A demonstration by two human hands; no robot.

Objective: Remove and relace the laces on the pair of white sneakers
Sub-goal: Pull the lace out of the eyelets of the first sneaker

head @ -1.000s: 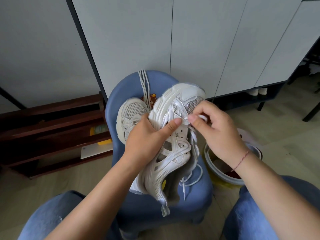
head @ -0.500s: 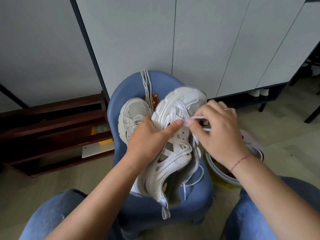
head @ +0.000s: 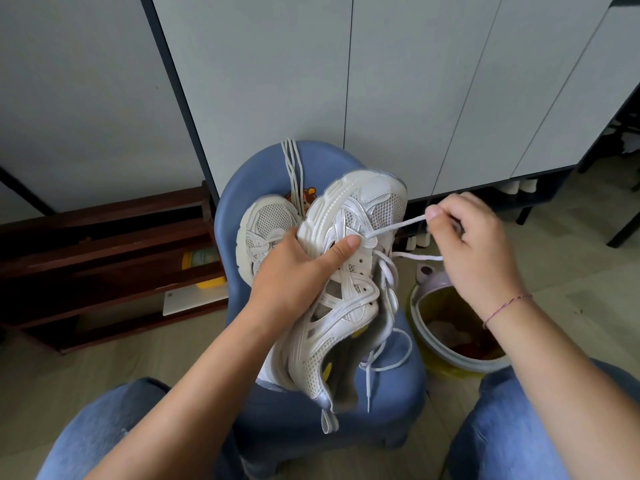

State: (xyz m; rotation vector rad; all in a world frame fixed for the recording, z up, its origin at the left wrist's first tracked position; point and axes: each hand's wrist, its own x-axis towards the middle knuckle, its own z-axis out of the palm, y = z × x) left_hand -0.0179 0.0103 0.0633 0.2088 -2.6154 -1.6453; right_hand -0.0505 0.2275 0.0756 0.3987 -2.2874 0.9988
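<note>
Facing grey cabinet doors; pale wood floor, blue plastic chair. Left hand grips mesh-and-leather sneaker above the chair, long axis toe-away, heel toward lap. Right hand pinches white lace, taut from an eyelet. Second sneaker lies on chair.

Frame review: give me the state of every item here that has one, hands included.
Held sneaker, lifted above the blue chair, partly laced.
Lace, pulled taut from a toe-end eyelet; one end dangles.
Other sneaker, lying on the chair, partly hidden.
Loose lace, draped over the chair back.
Left hand, grips the held sneaker.
Right hand, pinches the taut lace.
Bin, open.
</note>
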